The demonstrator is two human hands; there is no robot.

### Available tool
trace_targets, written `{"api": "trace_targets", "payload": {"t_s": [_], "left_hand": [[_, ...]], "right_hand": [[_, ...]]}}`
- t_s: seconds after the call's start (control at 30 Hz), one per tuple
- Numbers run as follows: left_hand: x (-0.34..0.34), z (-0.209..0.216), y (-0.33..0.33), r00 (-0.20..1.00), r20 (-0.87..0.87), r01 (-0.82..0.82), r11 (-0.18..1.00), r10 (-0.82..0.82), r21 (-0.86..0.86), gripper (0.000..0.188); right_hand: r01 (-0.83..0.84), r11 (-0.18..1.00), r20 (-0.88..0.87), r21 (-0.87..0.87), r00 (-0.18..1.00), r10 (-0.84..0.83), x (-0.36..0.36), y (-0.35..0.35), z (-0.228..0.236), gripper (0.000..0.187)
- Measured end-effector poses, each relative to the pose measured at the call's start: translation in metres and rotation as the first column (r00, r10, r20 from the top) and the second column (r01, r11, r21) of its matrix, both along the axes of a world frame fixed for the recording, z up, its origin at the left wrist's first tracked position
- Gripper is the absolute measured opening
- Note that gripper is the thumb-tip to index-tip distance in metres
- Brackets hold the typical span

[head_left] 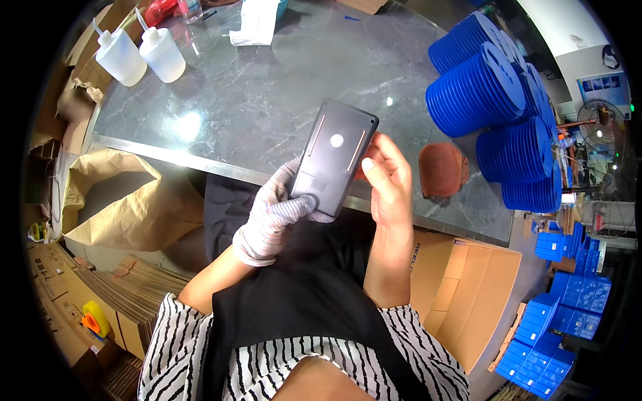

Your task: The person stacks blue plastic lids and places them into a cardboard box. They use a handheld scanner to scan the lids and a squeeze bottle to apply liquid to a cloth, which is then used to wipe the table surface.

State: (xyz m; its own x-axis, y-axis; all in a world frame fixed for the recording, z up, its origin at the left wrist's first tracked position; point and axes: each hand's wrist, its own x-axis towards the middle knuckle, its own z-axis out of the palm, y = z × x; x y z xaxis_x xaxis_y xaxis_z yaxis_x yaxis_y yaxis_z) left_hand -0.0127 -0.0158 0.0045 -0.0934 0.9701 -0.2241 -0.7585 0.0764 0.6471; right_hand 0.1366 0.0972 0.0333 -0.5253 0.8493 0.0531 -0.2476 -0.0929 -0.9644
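Note:
My left hand [275, 212], in a pale knitted glove, grips the lower end of a flat black handheld device [329, 159], thumb across it. The device's back faces up, showing two long pale strips, a round white sticker and a small cover near the bottom. It is tilted, its top leaning right, above the table's front edge. My bare right hand [391, 177] is at the device's right edge, thumb and fingers apart. Its fingertips reach the edge and are partly hidden there. Right of this hand, a reddish-brown shallow dish [440, 170] lies on the table.
Stacks of blue ribbed discs [468, 93] line the right of the grey marbled table [221, 100]. Two squeeze bottles [162, 57] stand at the far left, and white paper [257, 23] lies at the back. Below are a paper sack [134, 207] and an open carton [461, 287].

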Motion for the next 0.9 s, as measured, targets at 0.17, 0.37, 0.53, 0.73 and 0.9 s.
{"api": "trace_targets", "payload": {"t_s": [0.17,0.37,0.53,0.73,0.9], "left_hand": [[0.000,0.004,0.001,1.000,0.003,0.011,1.000,-0.011,-0.020,0.070],[0.004,-0.007,-0.002,0.964,-0.264,-0.021,1.000,0.025,0.018,0.069],[0.002,-0.008,-0.005,0.940,-0.339,0.040,0.999,-0.027,0.030,0.069],[0.003,-0.008,-0.006,0.935,-0.349,0.072,0.997,-0.063,0.012,0.070],[0.004,-0.008,-0.006,0.964,-0.263,0.029,1.000,-0.030,-0.009,0.071]], "right_hand": [[0.011,1.000,0.049,-0.022,0.999,-0.010,0.002,0.000,-0.002,0.047],[0.052,0.999,0.070,-0.010,0.996,-0.051,0.000,-0.002,-0.001,0.038],[0.096,0.995,0.047,-0.018,0.994,-0.095,0.005,-0.001,-0.007,0.023],[0.171,0.985,0.119,-0.030,0.979,-0.167,0.004,0.003,-0.008,0.015],[0.105,0.992,0.124,-0.066,0.988,-0.096,0.003,0.002,-0.002,0.017]]}}
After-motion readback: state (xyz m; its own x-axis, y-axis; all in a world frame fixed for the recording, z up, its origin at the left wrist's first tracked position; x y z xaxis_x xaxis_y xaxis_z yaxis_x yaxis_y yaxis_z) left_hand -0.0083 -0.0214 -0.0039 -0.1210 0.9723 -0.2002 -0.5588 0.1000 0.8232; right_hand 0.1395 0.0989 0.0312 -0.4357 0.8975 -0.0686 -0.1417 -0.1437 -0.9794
